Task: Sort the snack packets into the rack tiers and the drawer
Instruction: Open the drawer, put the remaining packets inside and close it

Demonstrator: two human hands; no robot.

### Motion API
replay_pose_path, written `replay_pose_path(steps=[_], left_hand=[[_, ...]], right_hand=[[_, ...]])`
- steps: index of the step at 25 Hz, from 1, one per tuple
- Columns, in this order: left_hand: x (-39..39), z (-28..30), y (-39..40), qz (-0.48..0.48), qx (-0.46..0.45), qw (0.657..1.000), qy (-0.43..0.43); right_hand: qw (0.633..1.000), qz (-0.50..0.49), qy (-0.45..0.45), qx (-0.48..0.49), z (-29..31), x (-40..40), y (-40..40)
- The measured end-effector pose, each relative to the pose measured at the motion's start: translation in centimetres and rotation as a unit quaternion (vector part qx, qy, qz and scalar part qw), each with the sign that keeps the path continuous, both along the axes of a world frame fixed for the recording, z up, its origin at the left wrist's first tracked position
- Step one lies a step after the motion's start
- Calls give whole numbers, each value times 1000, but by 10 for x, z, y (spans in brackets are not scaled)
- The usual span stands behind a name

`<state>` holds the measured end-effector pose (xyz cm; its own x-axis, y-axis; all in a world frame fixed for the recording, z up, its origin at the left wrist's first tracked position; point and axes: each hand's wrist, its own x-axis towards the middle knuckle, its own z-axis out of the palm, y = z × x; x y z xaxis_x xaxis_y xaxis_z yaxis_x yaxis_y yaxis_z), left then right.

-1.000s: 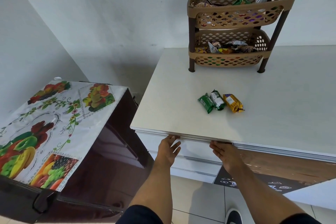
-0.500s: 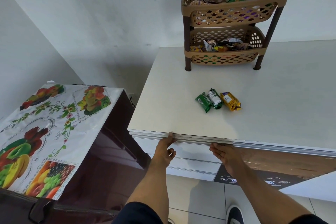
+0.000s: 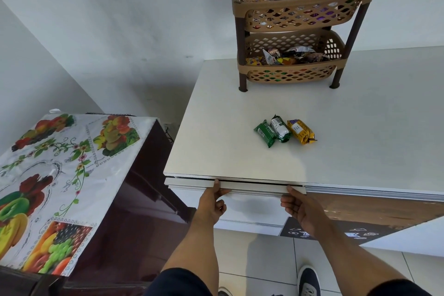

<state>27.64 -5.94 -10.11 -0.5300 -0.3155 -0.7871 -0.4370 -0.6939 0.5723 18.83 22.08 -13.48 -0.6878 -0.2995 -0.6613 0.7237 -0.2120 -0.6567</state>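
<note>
Now hands (image 3: 257, 204) gripping drawer (image 3: 236, 186) lip, thumbs atop

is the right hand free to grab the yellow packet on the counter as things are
Probably not yet: the right hand grips the drawer front, as does the left hand. Once it lets go, the path looks open; the yellow packet lies uncovered on the countertop beside two green packets.

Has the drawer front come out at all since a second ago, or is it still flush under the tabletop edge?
Yes. The drawer has slid out toward the person; a dark gap now shows between it and the tabletop edge.
</note>
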Motion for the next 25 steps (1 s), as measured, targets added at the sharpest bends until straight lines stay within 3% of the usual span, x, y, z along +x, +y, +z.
replay_pose_path(steps=[14, 19, 25], left_hand=[[10, -4, -19, -67, 15, 998, -18], [56, -2, -24, -147, 30, 987, -48], [121, -4, -21, -205, 57, 975, -67]], right_hand=[[998, 22, -53, -14, 11, 1, 9], [992, 121, -42, 8, 12, 28, 33], [976, 191, -108, 10, -1, 78, 63]])
